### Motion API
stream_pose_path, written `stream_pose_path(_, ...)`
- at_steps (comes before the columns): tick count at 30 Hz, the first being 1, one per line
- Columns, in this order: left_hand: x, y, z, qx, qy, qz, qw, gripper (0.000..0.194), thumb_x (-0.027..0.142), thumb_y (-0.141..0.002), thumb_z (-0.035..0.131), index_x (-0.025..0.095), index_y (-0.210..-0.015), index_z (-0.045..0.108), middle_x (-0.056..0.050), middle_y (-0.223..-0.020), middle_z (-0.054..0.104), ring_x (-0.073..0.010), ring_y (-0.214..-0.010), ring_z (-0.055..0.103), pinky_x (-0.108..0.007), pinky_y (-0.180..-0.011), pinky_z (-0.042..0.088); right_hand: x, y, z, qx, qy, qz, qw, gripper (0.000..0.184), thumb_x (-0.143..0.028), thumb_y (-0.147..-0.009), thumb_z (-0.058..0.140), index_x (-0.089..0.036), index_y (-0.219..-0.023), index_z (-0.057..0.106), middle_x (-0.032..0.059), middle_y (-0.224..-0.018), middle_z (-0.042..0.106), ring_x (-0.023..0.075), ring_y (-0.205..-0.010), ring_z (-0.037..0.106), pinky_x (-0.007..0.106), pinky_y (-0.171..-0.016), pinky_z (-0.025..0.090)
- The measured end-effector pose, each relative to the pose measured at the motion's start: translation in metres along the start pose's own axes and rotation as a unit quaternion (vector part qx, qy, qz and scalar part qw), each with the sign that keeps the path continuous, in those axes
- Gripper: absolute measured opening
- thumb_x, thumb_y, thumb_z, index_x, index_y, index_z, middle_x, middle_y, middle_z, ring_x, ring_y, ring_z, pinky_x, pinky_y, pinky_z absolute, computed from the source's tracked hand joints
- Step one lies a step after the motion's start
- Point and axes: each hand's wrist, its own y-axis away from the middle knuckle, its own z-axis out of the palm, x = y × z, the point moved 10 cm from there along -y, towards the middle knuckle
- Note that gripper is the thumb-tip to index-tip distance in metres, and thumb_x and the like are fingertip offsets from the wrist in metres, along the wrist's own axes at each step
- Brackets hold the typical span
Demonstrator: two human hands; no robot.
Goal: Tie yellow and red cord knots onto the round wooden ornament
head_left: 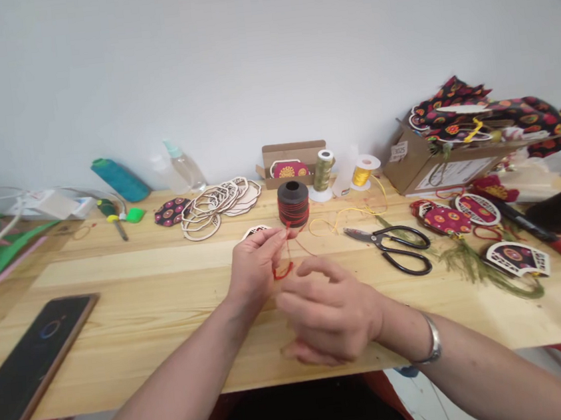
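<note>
Between thumb and forefinger, my left hand pinches a red cord, which hangs in a small loop below the fingertips. My right hand is just to the right and nearer to me, slightly blurred, its fingers curled; whether it has hold of the cord's end cannot be made out. Directly behind my hands stands a black spool wound with dark red thread. A thin red strand runs from near the spool past my fingers. Partly hidden behind my left hand lies a pale cut-out piece.
Black-handled scissors lie right of my hands. Decorated pendants with green tassels and a cardboard box are farther right. Wooden frames, thread spools and bottles stand along the wall. A phone lies at left.
</note>
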Motion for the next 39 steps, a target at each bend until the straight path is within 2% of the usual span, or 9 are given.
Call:
stream_pose_path(2,-0.001,0.000,0.002,-0.012,0.007,-0.002,1.000,0.019,0.030,-0.068,0.073,0.013,-0.075,0.073,0.007,-0.043,0.041,-0.0033,-0.039,0.028,-0.018,-0.039,0.022,0.024,0.004,-0.016,0.073,0.005,0.093,0.993,0.007,-0.016,-0.084,0.054,-0.018,-0.084,0.061,0.0045,-0.094,0.059,0.0164,-0.091,0.056,0.036,-0.087,0.044)
stream_pose_path(4,0.000,0.000,0.004,-0.021,0.019,0.004,1.000,0.017,0.029,-0.066,0.075,0.013,-0.072,0.072,0.006,-0.045,0.045,-0.0032,-0.039,0.029,-0.018,-0.038,0.022,0.060,0.017,-0.022,0.117,-0.001,0.233,0.965,0.014,-0.010,-0.083,0.054,-0.018,-0.092,0.062,0.0061,-0.095,0.058,0.0171,-0.092,0.056,0.035,-0.082,0.046)
stream_pose_path(9,-0.002,0.000,0.013,-0.055,0.025,-0.007,0.998,0.019,0.028,-0.064,0.076,0.011,-0.073,0.072,0.003,-0.049,0.054,-0.0024,-0.036,0.029,-0.020,-0.036,0.022,0.121,0.055,0.005,0.125,-0.153,0.450,0.871,0.014,-0.017,-0.083,0.059,-0.020,-0.094,0.066,0.0034,-0.086,0.064,0.0143,-0.078,0.059,0.030,-0.072,0.049)
stream_pose_path(12,-0.003,0.001,0.017,-0.074,0.018,-0.004,0.997,0.019,0.028,-0.064,0.076,0.011,-0.072,0.072,0.003,-0.047,0.054,-0.0024,-0.034,0.028,-0.021,-0.036,0.021,0.130,0.065,0.019,0.119,-0.229,0.500,0.827,0.005,-0.019,-0.080,0.062,-0.018,-0.082,0.067,0.0020,-0.076,0.066,0.0135,-0.071,0.061,0.029,-0.070,0.049)
stream_pose_path(15,-0.006,0.001,0.021,-0.097,0.008,-0.003,0.995,0.018,0.028,-0.064,0.076,0.013,-0.072,0.073,0.007,-0.039,0.044,-0.0040,-0.034,0.029,-0.021,-0.036,0.019,0.130,0.066,0.022,0.107,-0.261,0.516,0.809,0.014,-0.020,-0.080,0.061,-0.017,-0.068,0.064,0.0008,-0.067,0.064,0.0126,-0.066,0.059,0.028,-0.068,0.047)
stream_pose_path(21,-0.009,0.003,0.024,-0.127,-0.020,-0.006,0.992,0.018,0.030,-0.066,0.076,0.014,-0.073,0.072,0.000,-0.055,0.060,-0.0039,-0.036,0.032,-0.022,-0.036,0.020,0.131,0.070,0.031,0.096,-0.348,0.553,0.751,0.019,-0.027,-0.080,0.059,-0.016,-0.065,0.059,-0.0011,-0.061,0.059,0.0110,-0.060,0.054,0.025,-0.061,0.044)
stream_pose_path(24,-0.008,0.005,0.029,-0.149,-0.009,-0.015,0.989,0.017,0.029,-0.068,0.074,0.014,-0.076,0.073,0.001,-0.051,0.056,-0.0046,-0.039,0.033,-0.021,-0.038,0.020,0.131,0.069,0.031,0.094,-0.351,0.553,0.750,0.019,-0.027,-0.081,0.059,-0.016,-0.065,0.058,-0.0018,-0.059,0.057,0.0102,-0.059,0.051,0.024,-0.061,0.042)
stream_pose_path(30,-0.007,0.009,0.034,-0.168,0.038,-0.042,0.984,0.025,0.036,-0.075,0.065,0.012,-0.079,0.072,-0.008,-0.072,0.067,-0.0053,-0.042,0.039,-0.022,-0.038,0.020,0.131,0.067,0.027,0.081,-0.312,0.541,0.776,0.020,-0.025,-0.083,0.056,-0.016,-0.065,0.060,-0.0020,-0.057,0.058,0.0105,-0.059,0.050,0.025,-0.062,0.041)
stream_pose_path(39,-0.011,0.006,0.029,-0.155,0.007,-0.038,0.987,0.036,0.041,-0.071,0.073,0.013,-0.053,0.057,0.005,-0.052,0.041,-0.0017,-0.036,0.027,-0.021,-0.037,0.015,0.132,0.065,0.022,0.109,-0.274,0.495,0.817,0.014,-0.024,-0.079,0.064,-0.018,-0.067,0.066,0.0007,-0.071,0.064,0.0129,-0.070,0.057,0.028,-0.070,0.046)
